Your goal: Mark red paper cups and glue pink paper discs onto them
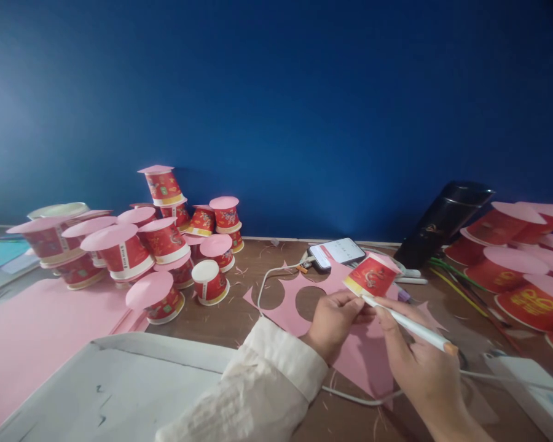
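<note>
My left hand point(332, 324) is closed on the lower edge of a small red paper cup point(372, 276) with a gold band and a printed pattern. The cup is tilted, and pink paper shows at its upper end. In my right hand point(419, 365) is a slim white pen-shaped tool point(415, 326) with an orange-brown end. Its tip is close to the cup's rim, by my left fingertips; whether it touches is unclear. Beneath both hands lies a pink paper sheet point(371, 356) with round holes cut out.
Red cups topped with pink discs point(120, 252) are stacked at left, more cups point(534, 301) at right. A phone point(336, 253) with a white cable point(260, 279) lies near the blue wall. A black bottle point(440, 224) leans there. Pink sheets point(41, 344) and white paper point(156, 387) cover the left.
</note>
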Motion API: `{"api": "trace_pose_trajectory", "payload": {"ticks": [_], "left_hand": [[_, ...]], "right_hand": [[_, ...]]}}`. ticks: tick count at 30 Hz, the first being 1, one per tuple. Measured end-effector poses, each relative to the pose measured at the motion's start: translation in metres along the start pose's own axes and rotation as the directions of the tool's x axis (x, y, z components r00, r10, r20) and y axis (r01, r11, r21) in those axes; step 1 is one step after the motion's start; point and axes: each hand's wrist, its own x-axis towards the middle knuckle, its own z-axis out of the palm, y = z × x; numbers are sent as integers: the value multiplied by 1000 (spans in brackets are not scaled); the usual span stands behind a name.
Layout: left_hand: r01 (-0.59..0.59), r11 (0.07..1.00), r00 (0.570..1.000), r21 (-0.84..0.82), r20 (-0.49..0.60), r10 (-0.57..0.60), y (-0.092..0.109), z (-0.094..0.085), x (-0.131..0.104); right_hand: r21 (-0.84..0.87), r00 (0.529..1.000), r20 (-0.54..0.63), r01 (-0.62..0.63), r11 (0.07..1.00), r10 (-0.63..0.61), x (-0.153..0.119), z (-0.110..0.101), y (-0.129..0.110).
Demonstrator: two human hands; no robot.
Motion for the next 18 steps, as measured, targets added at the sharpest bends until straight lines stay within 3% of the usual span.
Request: {"api": "trace_pose_trajectory", "payload": {"ticks": [18], "left_hand": [[-16,1000,1000,-1,2,16,1,-1,0]], "right_hand": [[-61,998,-36,-51,997,49,1,-2,-3]]}}
